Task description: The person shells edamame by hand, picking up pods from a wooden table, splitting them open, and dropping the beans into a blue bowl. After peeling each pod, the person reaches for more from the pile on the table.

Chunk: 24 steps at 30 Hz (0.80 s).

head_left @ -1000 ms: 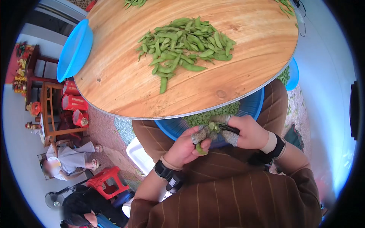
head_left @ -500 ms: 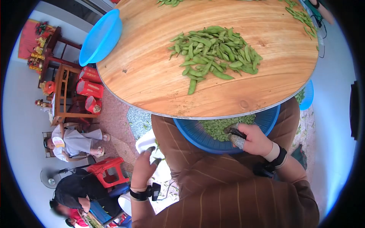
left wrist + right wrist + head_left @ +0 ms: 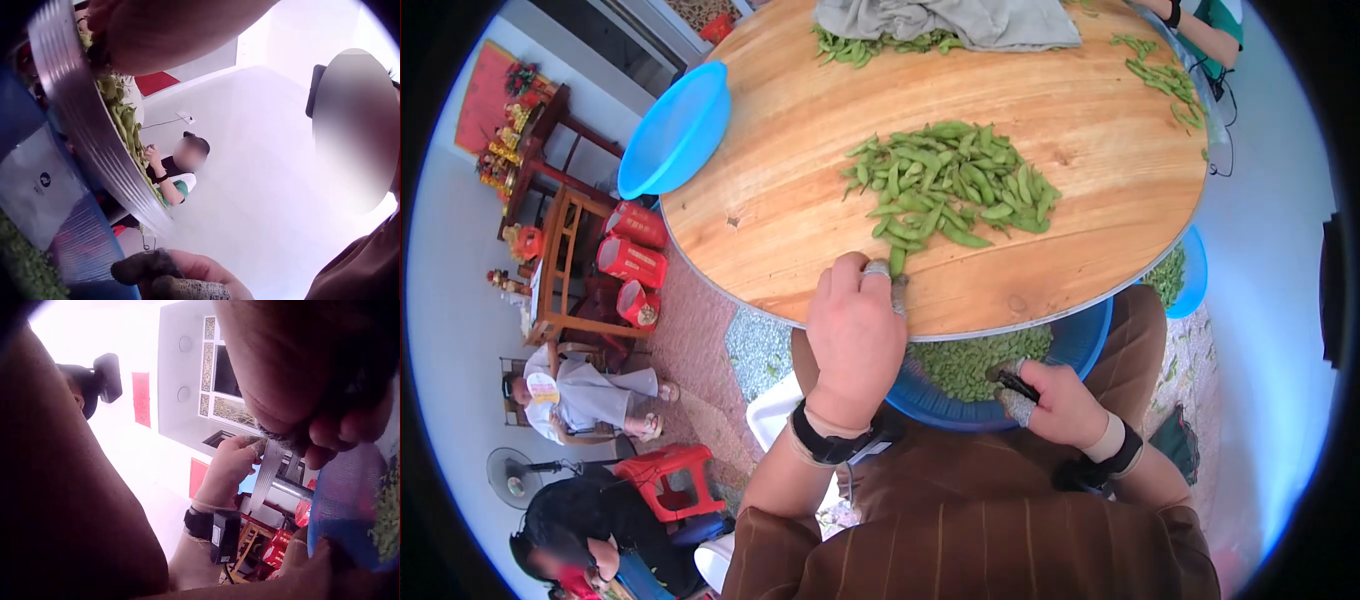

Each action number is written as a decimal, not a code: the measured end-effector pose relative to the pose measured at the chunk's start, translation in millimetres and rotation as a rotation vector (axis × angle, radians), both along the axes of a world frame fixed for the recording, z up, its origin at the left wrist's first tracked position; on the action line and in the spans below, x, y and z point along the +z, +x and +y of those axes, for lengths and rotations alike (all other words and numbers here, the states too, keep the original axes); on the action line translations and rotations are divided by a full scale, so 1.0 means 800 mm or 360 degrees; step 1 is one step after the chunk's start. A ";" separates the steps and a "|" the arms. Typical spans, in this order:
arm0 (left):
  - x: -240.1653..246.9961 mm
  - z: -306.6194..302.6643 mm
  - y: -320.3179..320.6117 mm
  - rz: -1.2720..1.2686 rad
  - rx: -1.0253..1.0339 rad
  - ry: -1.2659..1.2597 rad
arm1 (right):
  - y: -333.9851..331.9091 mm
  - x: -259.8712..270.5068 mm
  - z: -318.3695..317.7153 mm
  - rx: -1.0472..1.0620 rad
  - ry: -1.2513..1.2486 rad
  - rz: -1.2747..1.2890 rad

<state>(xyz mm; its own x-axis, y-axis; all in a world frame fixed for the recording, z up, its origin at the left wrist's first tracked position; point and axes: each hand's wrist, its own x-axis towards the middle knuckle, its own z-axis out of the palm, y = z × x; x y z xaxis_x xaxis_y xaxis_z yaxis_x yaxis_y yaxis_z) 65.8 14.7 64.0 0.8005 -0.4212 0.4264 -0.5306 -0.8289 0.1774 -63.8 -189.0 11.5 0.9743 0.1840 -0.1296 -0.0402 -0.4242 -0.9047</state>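
Observation:
At the near edge of the round wooden table (image 3: 780, 240), my left hand (image 3: 855, 330) has its fingers curled over the top. Its grey-wrapped index finger and thumb pinch the end of a green soybean pod (image 3: 897, 262) at the front of a pod pile (image 3: 960, 180). My right hand (image 3: 1065, 405) is over a blue basin (image 3: 930, 408) of shelled beans (image 3: 970, 368) in the lap, its wrapped thumb and finger around a small black object (image 3: 1018, 384) whose kind I cannot tell. In the right wrist view, the left hand (image 3: 228, 472) reaches the table's rim.
A light blue basket (image 3: 675, 130) stands on the table's left edge. A grey cloth (image 3: 950, 22) covers more pods at the far side, where another person's arm (image 3: 1205, 40) shows. Another blue basin (image 3: 1193, 275) sits at right. Left are a red stool (image 3: 665, 475) and seated people.
My left hand first worked a pod beside the right hand, then swung left over a white container with fingers spread, and now is up at the pod pile. The right hand has stayed over the basin.

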 end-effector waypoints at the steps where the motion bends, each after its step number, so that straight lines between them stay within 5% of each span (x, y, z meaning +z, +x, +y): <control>1: 0.003 0.000 0.002 -0.0014 -0.0011 -0.0005 | 0.000 0.003 -0.001 0.0006 -0.0007 -0.0002; 7: 0.032 0.022 -0.006 0.0433 0.0257 0.0015 | 0.017 0.035 0.008 0.0020 -0.0036 -0.0404; 14: 0.056 0.015 -0.034 0.0621 -0.0126 -0.0087 | 0.065 0.066 0.032 -0.0111 -0.0225 -0.0930; 17: 0.049 0.013 -0.039 0.0775 -0.0605 -0.0296 | 0.065 0.061 0.029 -0.0002 -0.0366 -0.1083; 20: 0.047 0.009 -0.047 0.1131 -0.0430 -0.0438 | 0.057 0.056 0.022 -0.0190 -0.0168 -0.0946; 23: 0.014 -0.002 -0.050 0.1321 -0.0817 -0.0572 | 0.050 0.052 0.010 -0.0221 0.0985 0.0156; 24: 0.006 -0.005 -0.052 0.1333 -0.0820 -0.0573 | 0.047 0.050 0.008 -0.0229 0.0985 0.0165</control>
